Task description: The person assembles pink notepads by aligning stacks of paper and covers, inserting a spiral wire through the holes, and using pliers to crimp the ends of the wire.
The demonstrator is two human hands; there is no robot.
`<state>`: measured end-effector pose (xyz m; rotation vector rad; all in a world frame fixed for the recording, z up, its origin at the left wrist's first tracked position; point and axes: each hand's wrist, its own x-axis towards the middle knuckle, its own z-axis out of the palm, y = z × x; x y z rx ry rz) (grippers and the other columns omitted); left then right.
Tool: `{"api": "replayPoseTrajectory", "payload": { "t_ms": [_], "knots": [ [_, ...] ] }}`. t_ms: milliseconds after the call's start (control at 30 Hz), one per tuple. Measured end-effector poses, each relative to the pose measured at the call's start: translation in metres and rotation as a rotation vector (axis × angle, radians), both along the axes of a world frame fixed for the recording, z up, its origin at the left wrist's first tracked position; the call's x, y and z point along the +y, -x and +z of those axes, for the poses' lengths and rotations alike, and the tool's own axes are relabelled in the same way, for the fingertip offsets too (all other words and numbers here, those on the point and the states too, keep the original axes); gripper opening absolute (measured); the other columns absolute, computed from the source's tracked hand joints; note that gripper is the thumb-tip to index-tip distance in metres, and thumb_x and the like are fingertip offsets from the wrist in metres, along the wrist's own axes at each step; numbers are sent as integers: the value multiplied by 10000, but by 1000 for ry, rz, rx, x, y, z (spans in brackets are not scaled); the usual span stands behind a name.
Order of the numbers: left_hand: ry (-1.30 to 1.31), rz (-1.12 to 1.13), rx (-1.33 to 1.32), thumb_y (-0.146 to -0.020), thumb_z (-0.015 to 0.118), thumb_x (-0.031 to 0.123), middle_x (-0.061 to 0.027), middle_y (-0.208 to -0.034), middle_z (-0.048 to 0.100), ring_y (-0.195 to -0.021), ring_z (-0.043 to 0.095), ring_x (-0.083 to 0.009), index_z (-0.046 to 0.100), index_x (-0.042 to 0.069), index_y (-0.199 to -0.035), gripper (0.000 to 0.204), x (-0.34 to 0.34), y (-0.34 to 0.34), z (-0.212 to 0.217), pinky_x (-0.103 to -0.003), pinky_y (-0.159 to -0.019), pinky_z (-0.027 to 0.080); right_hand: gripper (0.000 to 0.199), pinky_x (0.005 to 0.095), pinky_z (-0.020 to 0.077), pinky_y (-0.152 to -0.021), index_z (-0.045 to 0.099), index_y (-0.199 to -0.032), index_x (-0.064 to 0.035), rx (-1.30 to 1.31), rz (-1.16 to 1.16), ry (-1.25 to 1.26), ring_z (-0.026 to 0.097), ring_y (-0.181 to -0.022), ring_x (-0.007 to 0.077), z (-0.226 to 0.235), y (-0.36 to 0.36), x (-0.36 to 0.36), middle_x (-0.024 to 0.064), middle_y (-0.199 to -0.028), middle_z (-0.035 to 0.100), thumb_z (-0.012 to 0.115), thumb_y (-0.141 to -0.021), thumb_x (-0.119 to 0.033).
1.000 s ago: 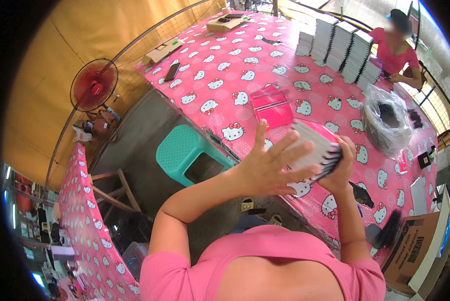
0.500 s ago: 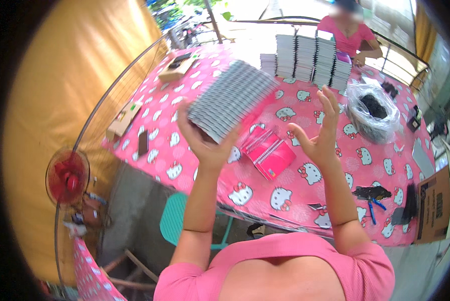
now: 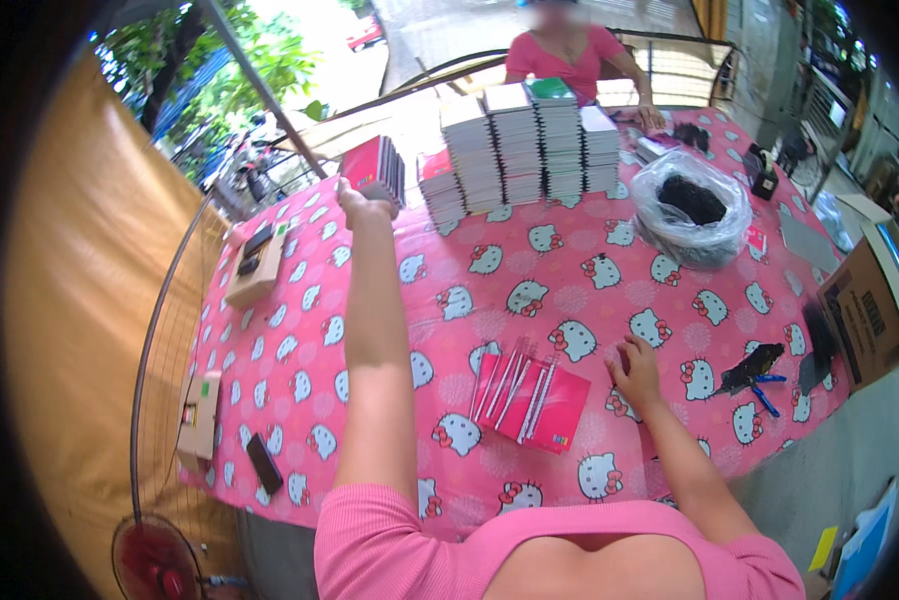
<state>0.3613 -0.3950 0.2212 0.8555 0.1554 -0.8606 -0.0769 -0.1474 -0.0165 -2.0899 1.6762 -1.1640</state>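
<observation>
My left arm reaches far forward, and my left hand (image 3: 366, 207) is closed on the near end of a stack of red spiral notebooks (image 3: 367, 166) at the far side of the table. Just to the right of that stack stand several tall stacks of notebooks (image 3: 514, 145), white page edges and black spirals showing. My right hand (image 3: 637, 372) lies low over the pink tablecloth, empty, fingers apart. Left of it, a few red spiral notebooks (image 3: 539, 400) lie overlapping near my edge of the table.
A clear plastic bag of black pieces (image 3: 691, 205) stands to the right. Blue-handled pliers (image 3: 766, 395) lie beside black scraps, near a cardboard box (image 3: 869, 310). At left are two cardboard trays (image 3: 254, 270) and a phone (image 3: 265, 463). A person in pink (image 3: 569, 60) is across the table.
My left hand has carried the notebook stack from in front of me to the far side, beside the tall stacks. My right hand has dropped from the air to the table. The view has shifted.
</observation>
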Motion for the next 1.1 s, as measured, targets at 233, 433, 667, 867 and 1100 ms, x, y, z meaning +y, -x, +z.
{"api": "replayPoseTrajectory", "payload": {
  "t_ms": [233, 433, 667, 867, 1100],
  "knots": [
    [29, -56, 114, -744, 703, 474, -86, -963, 603, -793, 616, -259, 472, 37, -1137, 632, -140, 13, 6, -446, -676, 520, 327, 443, 405, -913, 576, -999, 3, -11, -23, -38, 496, -1068, 373, 9, -7, -1, 199, -1121, 538, 676, -747, -180],
    [-6, -112, 43, -772, 659, 476, -100, -1005, 589, -853, 598, -261, 469, 40, -1170, 620, -197, 23, -23, -439, -735, 500, 304, 436, 411, -896, 571, -989, 3, 20, -58, 17, 500, -1049, 362, 10, -7, -6, 187, -1107, 536, 665, -751, -160],
    [-3, -211, -17, -803, 607, 478, -116, -1054, 572, -921, 577, -262, 466, 44, -1208, 610, -208, 18, -50, -430, -804, 478, 303, 429, 417, -892, 565, -987, 1, 8, -40, -20, 501, -1055, 352, 14, -6, -6, 180, -1112, 535, 666, -748, -155],
    [-10, -377, -130, -831, 562, 479, -129, -1095, 558, -981, 558, -263, 463, 47, -1241, 604, -201, 8, -45, -422, -864, 459, 311, 424, 422, -905, 561, -989, 0, 8, -37, 12, 506, -1054, 354, 7, -5, -5, 182, -1111, 539, 666, -744, -161],
    [-61, -744, -413, -862, 510, 481, -145, -1144, 542, -1049, 537, -265, 459, 50, -1279, 601, -153, 22, -8, -413, -933, 436, 273, 442, 425, -877, 566, -951, -9, -6, 12, 22, 522, -1029, 357, -10, 2, -8, 182, -1090, 559, 638, -752, -182]
  ]
}}
